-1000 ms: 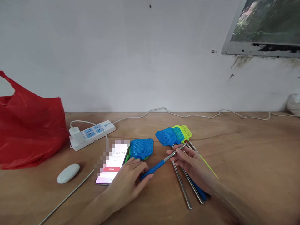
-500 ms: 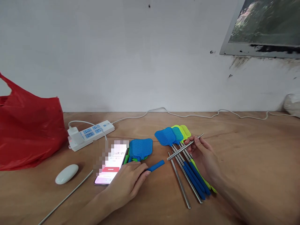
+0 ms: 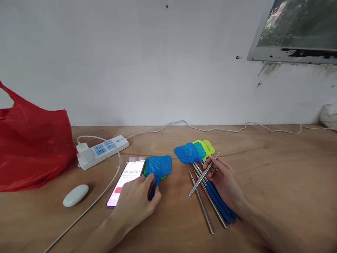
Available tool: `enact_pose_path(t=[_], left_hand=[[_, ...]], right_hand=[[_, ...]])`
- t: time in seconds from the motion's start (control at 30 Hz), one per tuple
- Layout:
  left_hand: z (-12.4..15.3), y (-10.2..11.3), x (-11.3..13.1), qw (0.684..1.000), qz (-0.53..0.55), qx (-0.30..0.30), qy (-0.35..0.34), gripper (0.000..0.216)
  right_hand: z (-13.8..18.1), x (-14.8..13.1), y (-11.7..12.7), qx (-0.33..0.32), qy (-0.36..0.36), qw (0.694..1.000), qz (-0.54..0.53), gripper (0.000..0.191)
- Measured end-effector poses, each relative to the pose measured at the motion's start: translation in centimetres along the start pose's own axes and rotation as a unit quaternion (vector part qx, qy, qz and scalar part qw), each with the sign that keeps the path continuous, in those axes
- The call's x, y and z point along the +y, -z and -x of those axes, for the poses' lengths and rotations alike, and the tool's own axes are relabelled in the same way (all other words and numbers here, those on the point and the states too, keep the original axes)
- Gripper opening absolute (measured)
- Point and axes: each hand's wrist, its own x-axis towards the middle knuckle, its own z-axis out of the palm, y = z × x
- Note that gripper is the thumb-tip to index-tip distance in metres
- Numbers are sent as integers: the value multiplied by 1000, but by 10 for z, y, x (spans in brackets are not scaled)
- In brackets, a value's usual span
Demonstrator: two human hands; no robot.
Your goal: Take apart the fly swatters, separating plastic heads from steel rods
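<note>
My right hand (image 3: 223, 181) pinches a bare metal rod (image 3: 202, 175) that slants from upper right to lower left above a row of assembled fly swatters (image 3: 196, 152). These have blue and yellow-green mesh heads, metal shafts and blue grips. My left hand (image 3: 137, 203) is closed on a blue handle sleeve (image 3: 154, 188), holding it close beside a loose stack of blue mesh swatter heads (image 3: 158, 166). A single loose metal rod (image 3: 202, 203) lies on the wooden table (image 3: 276, 168) between my hands.
A phone (image 3: 126, 181) with a lit timer screen lies by my left hand. A white power strip (image 3: 101, 150), a white mouse (image 3: 76, 195), a thin cable and a red plastic bag (image 3: 31, 140) occupy the left side. A white cord runs along the wall.
The blue sleeve has come off the metal rod. My right hand carried the rod to the right over the swatters; my left hand drew the sleeve back toward the blue heads.
</note>
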Motion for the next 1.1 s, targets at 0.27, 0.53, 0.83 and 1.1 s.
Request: enact_pose_path(t=[0.27, 0.53, 0.83, 1.1], left_hand=[[-2, 4, -1, 994, -84, -38, 60, 24], [-4, 2, -5, 996, -61, -37, 56, 30], [-2, -2, -4, 999, 31, -20, -14, 31], [-1, -5, -3, 991, 114, -47, -47, 32]], right_hand=[[2, 2, -1, -15, -20, 1000, 13, 28], [1, 2, -1, -27, -39, 998, 32, 32], [8, 4, -4, -108, -80, 984, 120, 44], [11, 0, -8, -158, -118, 974, 112, 38]])
